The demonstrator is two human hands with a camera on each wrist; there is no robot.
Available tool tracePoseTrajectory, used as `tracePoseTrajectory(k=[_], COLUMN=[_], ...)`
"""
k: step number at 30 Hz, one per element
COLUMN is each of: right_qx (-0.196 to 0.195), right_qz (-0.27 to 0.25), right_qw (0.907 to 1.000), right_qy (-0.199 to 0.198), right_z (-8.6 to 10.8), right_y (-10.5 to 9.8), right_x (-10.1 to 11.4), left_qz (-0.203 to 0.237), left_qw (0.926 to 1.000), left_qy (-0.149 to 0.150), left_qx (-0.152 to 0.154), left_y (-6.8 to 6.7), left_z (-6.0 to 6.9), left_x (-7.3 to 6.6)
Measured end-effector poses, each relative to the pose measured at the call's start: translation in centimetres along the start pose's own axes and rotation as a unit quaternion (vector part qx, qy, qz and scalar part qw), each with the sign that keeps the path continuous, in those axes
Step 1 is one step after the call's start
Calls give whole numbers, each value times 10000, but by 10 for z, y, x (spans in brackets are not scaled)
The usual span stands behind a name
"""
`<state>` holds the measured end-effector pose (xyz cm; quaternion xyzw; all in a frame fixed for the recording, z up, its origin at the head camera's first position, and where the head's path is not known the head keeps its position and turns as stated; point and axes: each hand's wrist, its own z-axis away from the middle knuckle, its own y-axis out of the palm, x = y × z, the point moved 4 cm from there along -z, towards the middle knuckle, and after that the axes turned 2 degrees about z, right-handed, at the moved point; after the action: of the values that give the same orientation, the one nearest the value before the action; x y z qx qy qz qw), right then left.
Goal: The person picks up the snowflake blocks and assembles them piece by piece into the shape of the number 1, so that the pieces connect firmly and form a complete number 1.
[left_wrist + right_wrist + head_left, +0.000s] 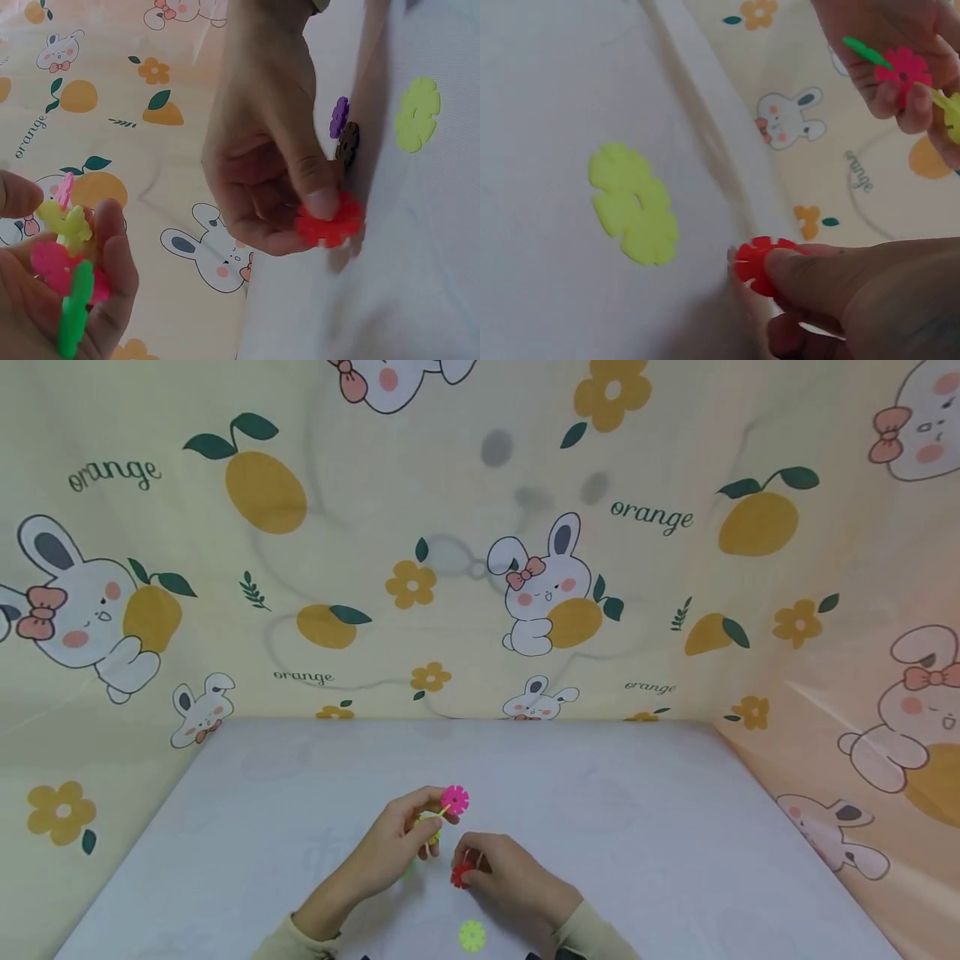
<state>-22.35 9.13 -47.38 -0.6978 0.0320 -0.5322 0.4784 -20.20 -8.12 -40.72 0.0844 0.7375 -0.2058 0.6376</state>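
My left hand (388, 842) grips a small chain of notched plastic snowflake discs. The chain shows a pink disc (455, 799) at its upper end, a yellow disc (73, 227), a deeper pink disc (52, 264) and a green disc (76, 309); fingers cover part of it. To the right and slightly nearer, my right hand (517, 878) pinches a red snowflake disc (754, 264) between thumb and fingers, low over the table. The red disc and the chain are apart. A yellow-green disc (472, 936) lies flat on the table in front of the right hand.
In the left wrist view, a purple disc (340, 118) and a dark brown disc (348, 144) appear beyond the right hand. The white table (637, 802) meets an upright cloth (465, 635) printed with rabbits and oranges at its back and sides.
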Motion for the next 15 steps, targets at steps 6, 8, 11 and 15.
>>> tracePoseTrajectory(k=[6,8,11,15], right_qx=[-234,-321,-454,-714], right_qz=[-406,-560,-762,-1142], right_qw=[9987,9976,9956,9907], right_qy=[217,270,307,187], right_z=[-1,0,1,4], right_y=[-17,-22,-30,-38], right_x=[1,4,8,15], left_qz=[158,175,157,193], left_qw=[9998,9998,9998,9995], left_qy=[-69,-74,-128,-243], left_qx=[26,43,26,-51], left_y=[0,1,2,2], left_z=[-1,-1,-1,0], left_x=[0,0,1,1])
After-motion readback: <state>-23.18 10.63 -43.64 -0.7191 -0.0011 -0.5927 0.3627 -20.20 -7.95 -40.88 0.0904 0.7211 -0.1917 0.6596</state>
